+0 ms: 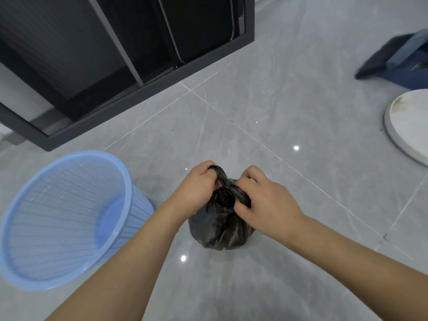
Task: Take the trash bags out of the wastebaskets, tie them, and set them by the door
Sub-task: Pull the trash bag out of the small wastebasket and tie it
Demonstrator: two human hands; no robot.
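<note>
A small black trash bag (217, 225) sits on the grey tiled floor in the middle of the head view, its neck gathered and twisted upward. My left hand (196, 184) grips one twisted strand of the neck, pulling it up and to the left. My right hand (264, 195) pinches the other strand just right of the knot. To the left stands a light blue mesh wastebasket (41, 272), with no bag in it.
A dark grey cabinet frame (148, 89) with open compartments runs along the upper left. A round white base (393, 133) lies at the right edge. A blue dustpan with a dark brush (393, 61) sits at the upper right.
</note>
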